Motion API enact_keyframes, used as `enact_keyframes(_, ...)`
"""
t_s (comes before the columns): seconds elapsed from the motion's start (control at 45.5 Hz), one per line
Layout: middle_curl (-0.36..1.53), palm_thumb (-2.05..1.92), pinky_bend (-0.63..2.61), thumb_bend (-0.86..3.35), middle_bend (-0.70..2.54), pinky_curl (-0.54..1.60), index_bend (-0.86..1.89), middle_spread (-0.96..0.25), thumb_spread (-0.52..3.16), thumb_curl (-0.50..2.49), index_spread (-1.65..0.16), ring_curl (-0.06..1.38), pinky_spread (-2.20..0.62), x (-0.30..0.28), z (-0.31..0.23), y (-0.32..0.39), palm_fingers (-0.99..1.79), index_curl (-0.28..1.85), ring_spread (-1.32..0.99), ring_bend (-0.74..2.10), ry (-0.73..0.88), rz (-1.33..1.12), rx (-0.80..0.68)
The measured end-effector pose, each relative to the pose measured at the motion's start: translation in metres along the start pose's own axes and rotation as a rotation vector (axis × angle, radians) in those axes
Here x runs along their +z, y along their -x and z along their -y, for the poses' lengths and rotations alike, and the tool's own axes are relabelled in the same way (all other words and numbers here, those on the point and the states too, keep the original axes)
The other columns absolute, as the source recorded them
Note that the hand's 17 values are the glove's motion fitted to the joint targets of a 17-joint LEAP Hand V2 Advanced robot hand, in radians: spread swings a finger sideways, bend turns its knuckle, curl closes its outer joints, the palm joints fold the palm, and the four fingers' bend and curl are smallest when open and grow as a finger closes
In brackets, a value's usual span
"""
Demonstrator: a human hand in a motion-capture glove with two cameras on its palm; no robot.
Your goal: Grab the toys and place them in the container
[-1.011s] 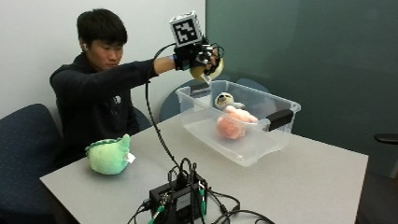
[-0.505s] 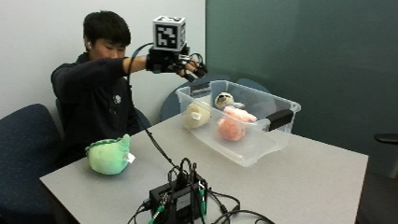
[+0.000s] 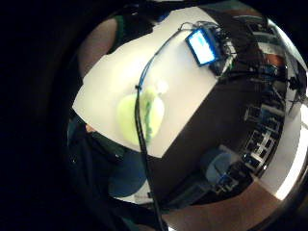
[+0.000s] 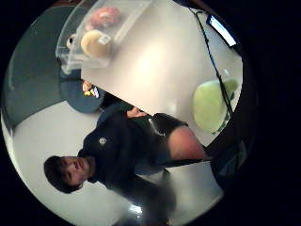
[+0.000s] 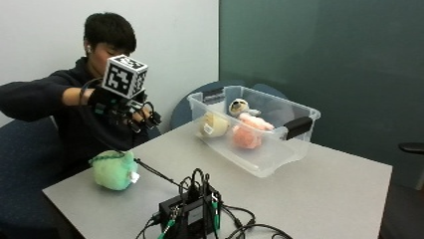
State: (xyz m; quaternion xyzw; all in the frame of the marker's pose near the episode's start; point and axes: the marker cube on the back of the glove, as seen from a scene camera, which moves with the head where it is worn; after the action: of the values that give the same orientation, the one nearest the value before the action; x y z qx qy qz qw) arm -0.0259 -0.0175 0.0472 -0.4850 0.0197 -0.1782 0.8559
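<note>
Swung back from the container (image 5: 265,149), right hand (image 5: 126,110) hangs empty, grip relaxed, above green toy (image 5: 114,170).

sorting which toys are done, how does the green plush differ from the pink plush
The green plush sits on the bare table, outside the clear container; the pink plush lies inside it, beside a cream toy. The green one has the gloved right hand above it, touching nothing; the pink one has no hand near it. The green one stands alone; the pink one is crowded by other toys. Both are soft, rounded stuffed toys.
</note>
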Motion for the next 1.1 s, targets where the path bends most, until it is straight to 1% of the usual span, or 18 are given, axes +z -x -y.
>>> enact_keyframes(0.132, 0.38, 0.24, 0.75, -0.02, 0.11, 0.29, 0.21, -0.03, 1.23, 0.4, -0.31, 0.27, 0.02, 0.033, -0.009, -0.016, -0.18, 0.38, -0.02, 0.14, 0.027, -0.041, -0.012)
enact_keyframes(0.417, 0.3, 0.23, 0.72, -0.02, 0.11, 0.3, 0.17, -0.03, 1.21, 0.37, -0.3, 0.23, 0.02, 0.087, -0.015, -0.037, -0.21, 0.37, -0.01, 0.14, 0.053, -0.099, -0.044)
enact_keyframes(0.571, 0.28, 0.23, 0.69, -0.02, 0.12, 0.3, 0.14, -0.02, 1.2, 0.37, -0.29, 0.22, 0.01, 0.109, -0.013, -0.044, -0.25, 0.35, -0.01, 0.15, 0.041, -0.123, -0.069)
enact_keyframes(0.703, 0.27, 0.24, 0.62, -0.01, 0.13, 0.29, 0.15, -0.02, 1.2, 0.36, -0.27, 0.21, 0.01, 0.125, -0.008, -0.056, -0.25, 0.34, -0.02, 0.13, 0.044, -0.118, -0.056)
enact_keyframes(0.967, 0.25, 0.25, 0.73, -0.01, 0.14, 0.33, 0.15, -0.02, 1.19, 0.36, -0.27, 0.15, 0.05, 0.139, 0.008, -0.07, -0.22, 0.33, -0.02, 0.11, -0.011, -0.123, -0.05)
enact_keyframes(1.099, 0.27, 0.36, 0.68, 0.04, 0.2, 0.32, 0.14, -0.04, 1.21, 0.38, -0.27, 0.14, 0.05, 0.145, 0.02, -0.073, -0.19, 0.32, -0.02, 0.12, -0.054, -0.073, -0.067)
